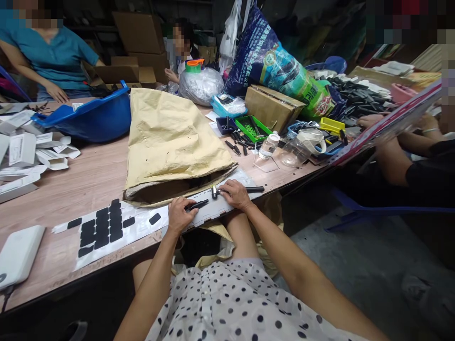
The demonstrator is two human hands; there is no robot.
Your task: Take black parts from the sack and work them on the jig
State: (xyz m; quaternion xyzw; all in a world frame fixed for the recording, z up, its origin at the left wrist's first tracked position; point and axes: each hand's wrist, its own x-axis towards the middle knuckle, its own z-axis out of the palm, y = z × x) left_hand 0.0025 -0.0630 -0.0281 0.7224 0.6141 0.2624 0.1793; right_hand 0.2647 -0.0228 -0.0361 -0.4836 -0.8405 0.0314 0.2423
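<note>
My left hand (180, 214) is closed on a slim black plastic piece (198, 204), whose pointed end sticks out to the right. My right hand (236, 194) is closed over the shaft of a small hammer (256, 189). The hammer's head shows left of my fingers and its black handle to the right. Both hands rest at the table's front edge over a flat grey-white board (213, 208). Just behind them lies a large tan paper sack (170, 137), its open mouth facing me. Left of my left hand, black rounded patches (103, 225) lie on a white sheet (142, 219).
A blue basin (95, 116) and white boxes (23, 149) stand left; a white power bank (19, 255) lies near the edge. Behind right are a green tray (253, 129), small bottle (269, 145), clear jug (302, 147) and cardboard box (272, 106). Other people sit around the table.
</note>
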